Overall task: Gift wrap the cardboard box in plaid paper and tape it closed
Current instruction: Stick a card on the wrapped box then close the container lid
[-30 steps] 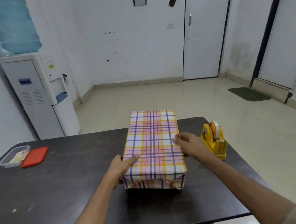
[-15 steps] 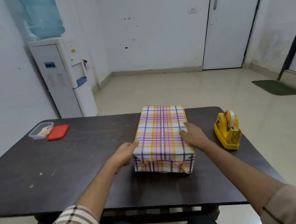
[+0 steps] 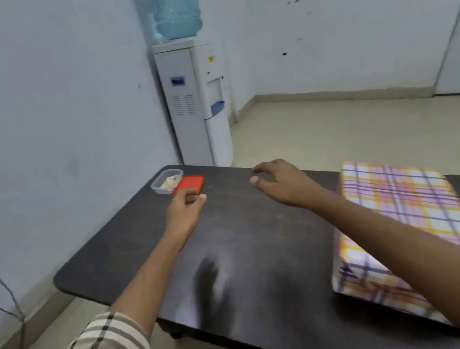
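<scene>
Risk here lies mostly with the unattended parcel. The rectangular box wrapped in pink, yellow and purple plaid paper (image 3: 397, 210) lies flat on the right part of the dark wooden table (image 3: 144, 244), with neither hand on it. Its near end reaches close to the table's front edge, and the folds there are too blurred to tell whether tape holds them. If they are untaped, the paper could spring open while nobody presses it down.

The right hand (image 3: 279, 181) hovers above the tabletop well to the left of the box, with fingers spread and relaxed and nothing in them. Its forearm passes over the box's near left corner. Whether it touches the paper cannot be told, but a careless sweep could drag the paper or shove the box towards the edge.

The left hand (image 3: 184, 212) is just beside the flat red plastic lid (image 3: 189, 184), its fingers curled in with nothing visible between them. The lid lies against a small clear plastic tub (image 3: 165, 181). Both hands are reaching away from the box, and no tape is in view on this side. Time spent here leaves the wrap unsecured.
</scene>
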